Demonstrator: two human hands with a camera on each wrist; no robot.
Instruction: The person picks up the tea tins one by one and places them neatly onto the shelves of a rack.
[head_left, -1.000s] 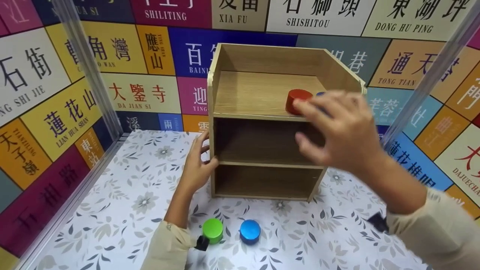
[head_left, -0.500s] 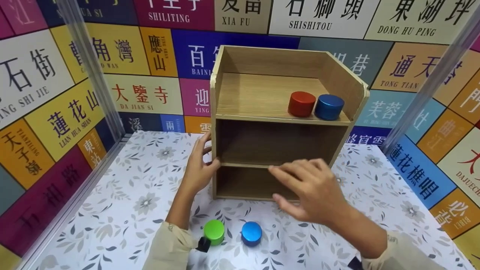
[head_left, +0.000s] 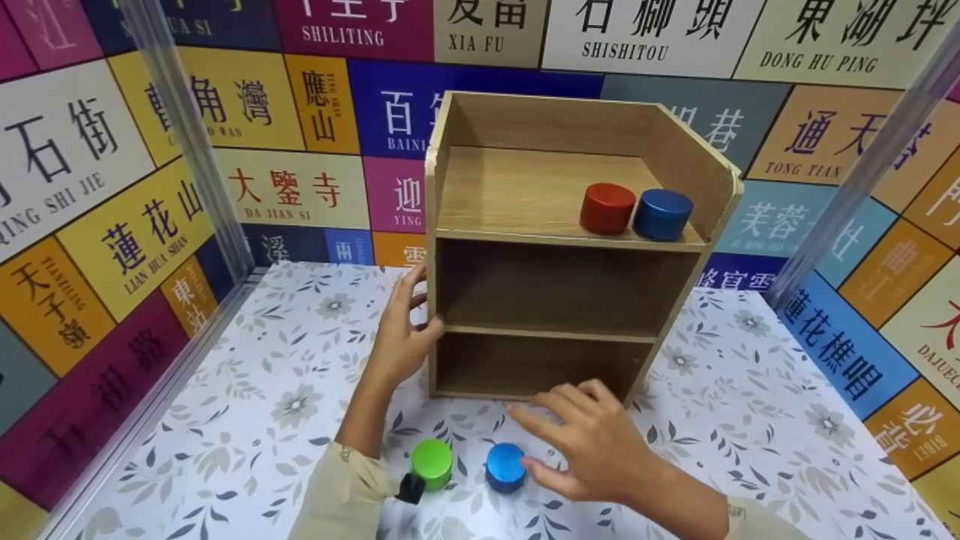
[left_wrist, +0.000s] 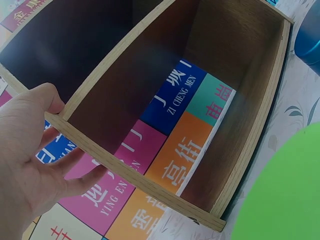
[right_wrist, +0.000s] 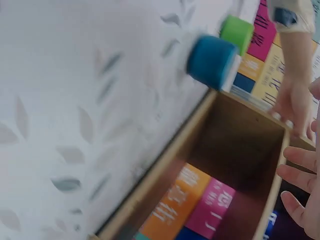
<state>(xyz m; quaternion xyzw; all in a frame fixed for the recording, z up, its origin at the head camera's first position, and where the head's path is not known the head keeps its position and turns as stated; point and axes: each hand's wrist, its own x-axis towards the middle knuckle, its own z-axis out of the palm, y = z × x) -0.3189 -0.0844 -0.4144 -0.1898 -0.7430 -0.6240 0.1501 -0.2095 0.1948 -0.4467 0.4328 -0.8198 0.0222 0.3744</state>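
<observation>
On the near part of the bench [head_left: 262,450], in front of the wooden shelf unit [head_left: 562,238], stands a light blue cylinder [head_left: 505,468], and the right hand [head_left: 585,442] is the nearer of the two. From that hand it lies just off to the person's left, on the thumb's side. The fingers are spread and a little bent, thumb held well away from them, with nothing in their grasp; from above the thumb tip overlaps the cylinder's rim, but the right wrist view shows the fingers clear of it. The cylinder sits upright on its base, flat round top facing up, its axis vertical; it's so squat that I'd give it no real long axis, and being round it points no way across the bench. Near it on the left is a green cylinder [head_left: 431,465], also upright. Further back, the left hand [head_left: 405,337] grips the unit's left side panel, thumb at the front edge, fingers round the outside. Up on the top shelf, towards the right, a red cylinder [head_left: 607,208] and a dark blue cylinder [head_left: 663,214] stand side by side.
</observation>
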